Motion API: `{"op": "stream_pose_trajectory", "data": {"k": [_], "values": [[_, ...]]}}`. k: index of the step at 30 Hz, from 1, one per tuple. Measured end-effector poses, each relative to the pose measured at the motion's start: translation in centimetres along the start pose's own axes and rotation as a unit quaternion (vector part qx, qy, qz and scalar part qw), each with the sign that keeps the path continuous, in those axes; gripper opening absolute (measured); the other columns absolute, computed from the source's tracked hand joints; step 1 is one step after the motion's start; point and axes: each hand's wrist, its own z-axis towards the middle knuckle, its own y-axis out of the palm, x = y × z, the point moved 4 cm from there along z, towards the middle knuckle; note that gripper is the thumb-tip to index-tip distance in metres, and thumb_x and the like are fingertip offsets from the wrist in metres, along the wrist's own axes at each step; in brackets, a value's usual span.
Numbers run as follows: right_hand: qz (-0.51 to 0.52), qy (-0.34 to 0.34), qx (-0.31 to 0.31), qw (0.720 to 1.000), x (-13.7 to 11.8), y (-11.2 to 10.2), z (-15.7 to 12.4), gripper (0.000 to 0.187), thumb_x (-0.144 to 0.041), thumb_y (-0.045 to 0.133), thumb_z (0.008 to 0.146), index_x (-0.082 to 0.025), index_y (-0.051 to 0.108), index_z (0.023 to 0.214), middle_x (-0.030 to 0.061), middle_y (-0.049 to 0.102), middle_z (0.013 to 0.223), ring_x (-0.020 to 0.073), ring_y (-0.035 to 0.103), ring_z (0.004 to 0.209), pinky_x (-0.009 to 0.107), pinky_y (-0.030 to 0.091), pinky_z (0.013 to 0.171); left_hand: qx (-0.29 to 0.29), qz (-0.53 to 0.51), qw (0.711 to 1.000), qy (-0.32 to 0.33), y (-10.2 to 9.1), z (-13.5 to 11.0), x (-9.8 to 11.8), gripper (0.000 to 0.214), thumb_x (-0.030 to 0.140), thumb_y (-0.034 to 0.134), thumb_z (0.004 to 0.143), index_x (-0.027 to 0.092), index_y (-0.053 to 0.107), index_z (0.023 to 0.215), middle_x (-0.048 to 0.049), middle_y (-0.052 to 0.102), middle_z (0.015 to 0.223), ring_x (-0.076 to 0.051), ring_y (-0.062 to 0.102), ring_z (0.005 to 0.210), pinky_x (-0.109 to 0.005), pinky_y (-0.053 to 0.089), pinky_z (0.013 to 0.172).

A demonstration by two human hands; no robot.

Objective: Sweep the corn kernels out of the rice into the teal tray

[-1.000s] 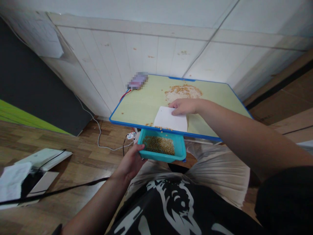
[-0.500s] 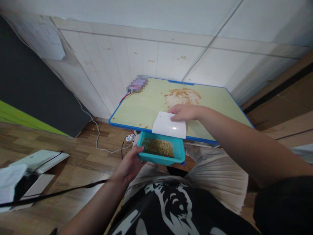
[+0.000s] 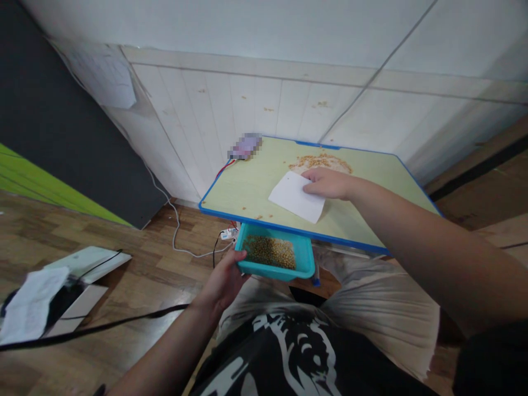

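My left hand (image 3: 229, 275) grips the left end of a turquoise plastic tub (image 3: 305, 263), thumb over its rim. Small yellowish and darker grains (image 3: 270, 252) cover the tub's bottom. The tub is held just below the front edge of a small table (image 3: 243, 190) with a pale green top and blue rim. In my right hand (image 3: 328, 183) is a flat white scraper (image 3: 297, 198), pinched at its upper right corner and held over the tabletop. Beyond that hand lies a spread pile of yellow and pale grains (image 3: 322, 161), partly hidden by the hand.
A blurred-out item (image 3: 246, 146) with a red cord sits at the table's back left corner. A few stray grains (image 3: 259, 216) lie near the front edge. A power strip (image 3: 228, 234) and white cable (image 3: 175, 231) are below. Cardboard (image 3: 490, 165) stands at right.
The white scraper has drawn back from over the tub's far rim and the table edge onto the tabletop, turning slightly. My left hand still holds the tub. The view has shifted a little.
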Motion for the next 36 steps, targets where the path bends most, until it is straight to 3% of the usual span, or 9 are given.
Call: {"op": "stream_pose_trajectory", "data": {"k": [6, 13, 23, 36], "values": [[-0.029, 0.004, -0.005, 1.0, -2.0, 1.2, 1.4, 0.014, -0.018, 0.066, 0.083, -0.018, 0.074, 0.094, 0.0093, 0.082, 0.097, 0.0236, 0.074, 0.088, 0.028, 0.054, 0.071, 0.036, -0.002, 0.999, 0.022, -2.1, 0.2, 0.6, 0.038, 0.026, 0.079, 0.071, 0.025, 0.073, 0.108, -0.0034, 0.082, 0.105, -0.025, 0.075, 0.106, -0.034, 0.056, 0.085], [-0.042, 0.022, -0.01, 0.999, -4.2, 2.3, 3.8, 0.029, -0.013, 0.063, 0.085, -0.016, 0.08, 0.108, 0.0105, 0.084, 0.104, 0.0236, 0.077, 0.094, 0.03, 0.057, 0.081, 0.084, -0.022, 0.995, 0.045, -3.8, 0.4, 1.9, 0.032, 0.029, 0.078, 0.066, 0.023, 0.073, 0.096, -0.0052, 0.084, 0.11, -0.025, 0.074, 0.104, -0.032, 0.055, 0.081], [0.031, -0.016, -0.095, 0.995, -5.7, 4.4, 5.3, 0.026, -0.01, 0.062, 0.077, -0.018, 0.077, 0.097, 0.0085, 0.085, 0.099, 0.0231, 0.078, 0.091, 0.029, 0.058, 0.073, 0.081, -0.035, 0.995, 0.049, -3.9, 0.7, 2.3, 0.03, 0.029, 0.074, 0.068, 0.022, 0.075, 0.097, -0.0056, 0.085, 0.109, -0.027, 0.075, 0.108, -0.032, 0.054, 0.078], [0.053, -0.039, -0.13, 0.989, -5.4, 5.1, 5.9, 0.019, -0.015, 0.064, 0.075, -0.019, 0.072, 0.092, 0.0069, 0.083, 0.091, 0.0222, 0.077, 0.088, 0.027, 0.056, 0.069, 0.062, -0.026, 0.997, 0.044, -4.1, 0.7, 2.1, 0.035, 0.03, 0.074, 0.07, 0.021, 0.077, 0.103, -0.0071, 0.084, 0.108, -0.028, 0.074, 0.112, -0.035, 0.056, 0.088]]}}
